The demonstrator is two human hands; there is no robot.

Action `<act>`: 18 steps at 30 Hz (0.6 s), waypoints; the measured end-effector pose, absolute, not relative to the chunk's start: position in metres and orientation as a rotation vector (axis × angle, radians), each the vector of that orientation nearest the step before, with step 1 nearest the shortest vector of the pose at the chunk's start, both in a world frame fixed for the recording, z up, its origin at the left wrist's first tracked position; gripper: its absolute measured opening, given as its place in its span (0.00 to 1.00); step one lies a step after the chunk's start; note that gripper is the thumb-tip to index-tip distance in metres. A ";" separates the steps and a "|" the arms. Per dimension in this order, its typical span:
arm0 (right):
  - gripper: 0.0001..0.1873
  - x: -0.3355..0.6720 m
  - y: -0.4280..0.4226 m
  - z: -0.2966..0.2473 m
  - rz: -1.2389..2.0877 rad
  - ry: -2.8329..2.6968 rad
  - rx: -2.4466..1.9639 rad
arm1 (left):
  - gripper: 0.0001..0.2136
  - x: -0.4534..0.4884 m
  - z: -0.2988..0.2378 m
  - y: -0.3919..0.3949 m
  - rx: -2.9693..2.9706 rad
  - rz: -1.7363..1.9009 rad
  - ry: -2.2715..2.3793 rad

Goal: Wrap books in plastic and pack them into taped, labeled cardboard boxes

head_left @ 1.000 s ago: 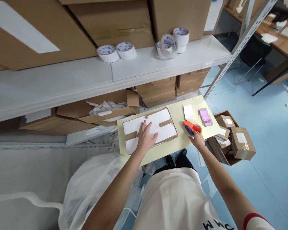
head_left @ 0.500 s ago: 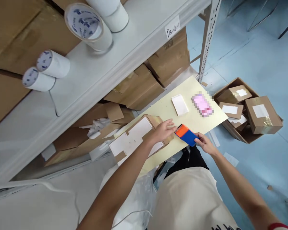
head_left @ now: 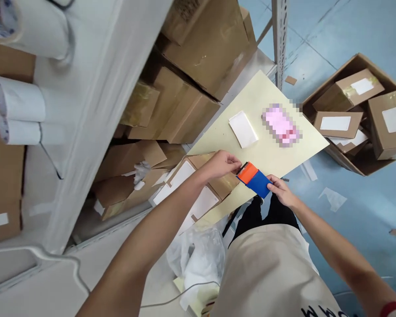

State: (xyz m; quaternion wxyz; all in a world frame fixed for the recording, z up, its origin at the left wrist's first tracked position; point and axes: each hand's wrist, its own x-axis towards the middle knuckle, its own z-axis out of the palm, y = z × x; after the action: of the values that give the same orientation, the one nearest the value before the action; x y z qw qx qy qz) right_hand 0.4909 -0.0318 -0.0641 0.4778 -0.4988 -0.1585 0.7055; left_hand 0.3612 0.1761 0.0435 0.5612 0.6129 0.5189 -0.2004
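My right hand (head_left: 283, 191) grips an orange and blue tape dispenser (head_left: 254, 178) held just above the near edge of a pale yellow table (head_left: 277, 152). My left hand (head_left: 222, 164) is closed in a pinch at the dispenser's orange front end; what its fingertips hold is too small to make out. Under that hand lies a flat cardboard parcel (head_left: 198, 189) with white labels on its top face.
A white card (head_left: 243, 128) and a blurred pink item (head_left: 281, 125) lie on the table. Shelving (head_left: 95, 110) with tape rolls (head_left: 18, 110) and cardboard boxes stands to the left. An open carton (head_left: 350, 114) of small labelled boxes sits on the blue floor. Plastic bags (head_left: 201, 259) lie below.
My right hand lifted the tape dispenser off the table and brought it toward the parcel. My left hand left the parcel's top and pinched at the dispenser's front. The camera tilted.
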 end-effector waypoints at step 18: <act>0.35 0.404 -0.091 -0.086 1.981 0.178 -1.346 | 0.09 0.300 -0.018 0.192 2.323 -1.320 1.013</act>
State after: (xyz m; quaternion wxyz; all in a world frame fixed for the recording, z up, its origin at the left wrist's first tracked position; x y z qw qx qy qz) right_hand 0.4043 -0.0906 -0.0863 0.3619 -0.5224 0.0692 0.7690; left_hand 0.2999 0.1918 -0.0179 0.1418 0.8048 0.3508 -0.4573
